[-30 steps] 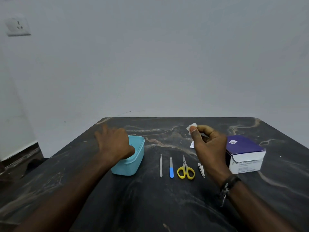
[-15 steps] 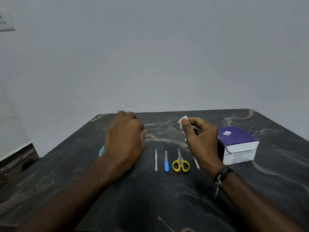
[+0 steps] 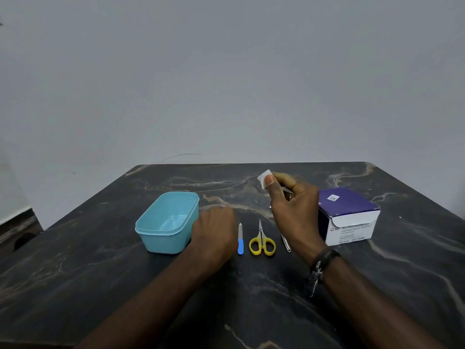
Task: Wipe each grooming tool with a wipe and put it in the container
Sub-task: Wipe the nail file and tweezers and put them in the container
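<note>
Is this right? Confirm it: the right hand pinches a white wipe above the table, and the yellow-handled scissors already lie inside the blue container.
Not quite. In the head view the right hand does pinch the white wipe, but the yellow-handled scissors lie on the table, to the right of the blue container, which holds no tool.

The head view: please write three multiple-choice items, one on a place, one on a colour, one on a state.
1. Where does the container stand?
A. left of the tools
B. on the purple box
C. behind the scissors

2. What colour are the scissors' handles?
A. blue
B. yellow
C. red

3. What does the right hand hold?
A. nothing
B. the nail file
C. a white wipe

Key: 1 A, it stands on the table left of the row. 2 B, both loops are yellow. 3 C, thumb and fingers pinch the wipe above the table.
</note>
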Available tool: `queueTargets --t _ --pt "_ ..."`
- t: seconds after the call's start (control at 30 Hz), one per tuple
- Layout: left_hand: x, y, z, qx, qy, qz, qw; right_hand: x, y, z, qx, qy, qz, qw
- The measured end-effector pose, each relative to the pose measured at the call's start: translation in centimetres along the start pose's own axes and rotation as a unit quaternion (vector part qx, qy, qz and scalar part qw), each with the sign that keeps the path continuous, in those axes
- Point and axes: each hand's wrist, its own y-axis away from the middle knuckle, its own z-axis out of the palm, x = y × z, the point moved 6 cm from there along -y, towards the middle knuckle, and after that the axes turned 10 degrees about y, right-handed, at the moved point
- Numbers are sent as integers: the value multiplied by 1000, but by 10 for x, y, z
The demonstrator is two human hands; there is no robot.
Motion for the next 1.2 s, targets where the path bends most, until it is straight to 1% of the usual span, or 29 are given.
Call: queueTargets --t 0.07,0.13,0.2,0.27,0.3,0.33,0.37,0.43,0.47,0.53,0.6,0.73,0.87,1.2 --pt "1 -2 -1 -4 1 1 1000 1 0 0 -1 1 -4 1000" --pt "3 -2 -7 22 3 10 1000 3 -2 0 0 4 -2 1000" --pt "4 -3 -18 81 17 19 996 5 -3 -1 2 1 6 1000" --pt "4 -9 -27 157 60 40 985 5 -3 -2 3 -5 14 1000" --pt "4 -12 -30 198 108 68 972 5 -3 -3 4 -5 16 1000" --pt "5 -16 -32 221 173 100 955 6 -3 -3 3 -4 18 1000" --pt "6 -20 -30 224 261 126 930 7 -4 -3 2 -2 22 1000" --pt "8 -24 -21 178 427 140 875 10 -4 -2 -6 1 38 999" --pt "8 -25 -16 158 480 141 851 13 -4 -1 -11 1 48 999" --pt "8 -25 -7 140 532 149 822 19 -4 -1 -14 -6 72 997" --pt "7 -25 0 134 556 155 805 23 -3 0 -14 -19 101 995" --pt "4 -30 7 115 592 141 785 27 -2 2 -19 -37 131 990" --pt "1 -29 8 104 605 149 775 26 -1 3 -35 -54 141 988" --pt "-2 -24 13 96 589 165 785 28 3 11 -63 -46 142 987"
